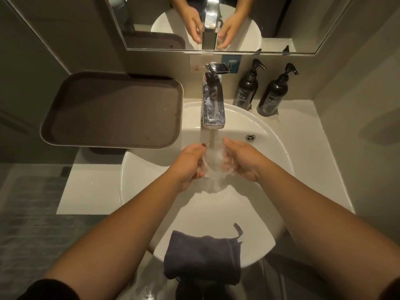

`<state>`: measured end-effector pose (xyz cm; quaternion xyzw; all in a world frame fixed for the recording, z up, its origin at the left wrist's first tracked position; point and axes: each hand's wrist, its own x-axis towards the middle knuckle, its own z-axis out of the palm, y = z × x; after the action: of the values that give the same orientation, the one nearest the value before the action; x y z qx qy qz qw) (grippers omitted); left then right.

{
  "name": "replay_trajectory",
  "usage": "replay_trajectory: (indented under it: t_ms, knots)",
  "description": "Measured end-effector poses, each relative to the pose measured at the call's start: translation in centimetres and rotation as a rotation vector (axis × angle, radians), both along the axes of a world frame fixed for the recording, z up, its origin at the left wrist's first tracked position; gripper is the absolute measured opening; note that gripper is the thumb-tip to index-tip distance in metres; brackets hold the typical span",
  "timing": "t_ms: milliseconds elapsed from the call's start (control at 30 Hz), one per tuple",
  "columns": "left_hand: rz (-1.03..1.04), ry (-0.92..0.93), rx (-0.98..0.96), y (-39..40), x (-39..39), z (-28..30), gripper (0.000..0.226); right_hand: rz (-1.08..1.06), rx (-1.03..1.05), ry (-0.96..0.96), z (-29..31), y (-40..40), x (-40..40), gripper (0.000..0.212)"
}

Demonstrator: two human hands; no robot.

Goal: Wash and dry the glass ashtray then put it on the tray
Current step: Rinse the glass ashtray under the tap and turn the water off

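Note:
A clear glass ashtray (213,164) is under the running water from the chrome tap (213,105), over the white basin (270,148). My left hand (188,163) grips its left side with curled fingers. My right hand (240,161) grips its right side. Water splashes over the glass and blurs its outline. The brown tray (112,109) lies to the left of the tap, with nothing on it. A dark grey cloth (203,256) hangs over the basin's near rim.
Two black pump bottles (247,85) (275,94) stand at the back right of the counter. A mirror (216,22) hangs above the tap. An overflow hole (250,137) sits in the basin wall to the right of the stream.

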<state>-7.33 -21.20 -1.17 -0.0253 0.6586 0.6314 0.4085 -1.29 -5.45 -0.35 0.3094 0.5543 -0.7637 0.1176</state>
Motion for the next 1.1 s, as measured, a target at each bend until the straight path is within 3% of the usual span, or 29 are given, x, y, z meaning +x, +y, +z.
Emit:
replay_trajectory:
  t_ms: [167, 300, 367, 467, 567, 633, 700, 800, 900, 1000, 1100]
  knots:
    - [-0.006, -0.01, -0.144, -0.3, -0.1, -0.5, 0.039, 0.059, 0.123, 0.106, -0.5, -1.0, 0.1, 0.025]
    - [0.012, -0.035, -0.155, -0.2, 0.2, -1.1, 0.051, 0.045, 0.264, 0.094, -0.5, -1.0, -0.1, 0.023]
    - [0.008, -0.136, -0.099, -0.2, 0.6, -1.2, 0.053, 0.078, 0.384, 0.159, -0.2, -0.9, -0.2, 0.023]
    - [0.075, -0.387, 0.12, 0.1, 0.7, -0.7, 0.064, 0.317, 0.611, 0.308, 0.2, -1.2, 0.0, 0.03]
    - [0.251, -0.469, 0.291, 0.3, 0.3, -0.1, 0.038, 0.554, 1.027, 0.458, -0.7, -1.8, 0.9, 0.022]
    - [0.278, -0.409, 0.314, 0.5, 0.1, -0.3, 0.025, 0.599, 1.213, 0.491, -1.3, -1.7, 1.5, 0.028]
    - [0.315, -0.321, 0.301, 0.5, 0.4, -0.5, 0.031, 0.555, 1.138, 0.466, -1.1, -1.1, 1.9, 0.031]
    - [0.338, -0.214, 0.256, 0.2, 0.5, -1.4, 0.034, 0.261, 1.001, 0.431, 1.2, 0.0, 1.8, 0.026]
    - [0.315, -0.095, 0.156, -0.2, 0.4, -2.5, 0.034, -0.022, 1.118, 0.45, 5.1, 1.2, 0.2, 0.039]
    - [0.284, 0.013, 0.096, -0.3, 0.5, -2.2, 0.039, 0.055, 1.335, 0.583, 9.5, 1.0, -2.6, 0.062]
    - [0.229, 0.082, 0.039, -0.5, 0.5, -2.2, 0.021, 0.287, 1.56, 0.632, 12.0, 0.6, -4.9, 0.065]
